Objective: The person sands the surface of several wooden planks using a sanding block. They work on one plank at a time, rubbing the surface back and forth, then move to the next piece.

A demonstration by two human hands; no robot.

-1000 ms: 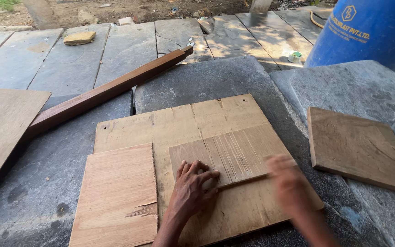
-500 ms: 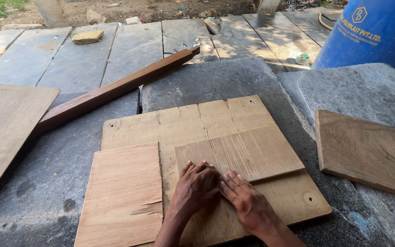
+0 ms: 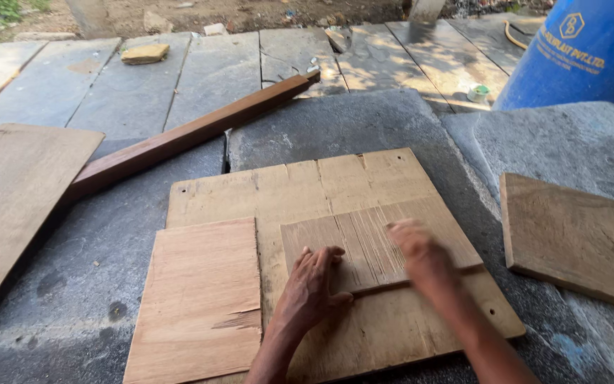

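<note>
Nearest to us, our left hand lies flat, fingers spread, pressing on the near left part of a small wooden panel; it grasps nothing, only holds the panel down. Our right hand is over the same panel toward its right side, but it is blurred, so we cannot tell whether it is clenched or flat. The small panel rests on top of a large wooden board, in the near right part of it, and its long axis runs left to right, tilted a little so the right end sits farther away; its grain lines run near to far. Just left of our left hand, a thin sheet of plywood overlaps the near left corner of the large board, its near right edge splintered. All of this lies on a grey stone slab. To the right, apart from the board, another wooden piece sits on the stone. At the far left a wide plank lies at an angle, and beyond the board a long dark beam stretches from left to far right. We count five flat wooden pieces and one beam. Farthest off stand a blue barrel at the right, a small roll of tape beside it, and a yellowish block at the far left.
</note>
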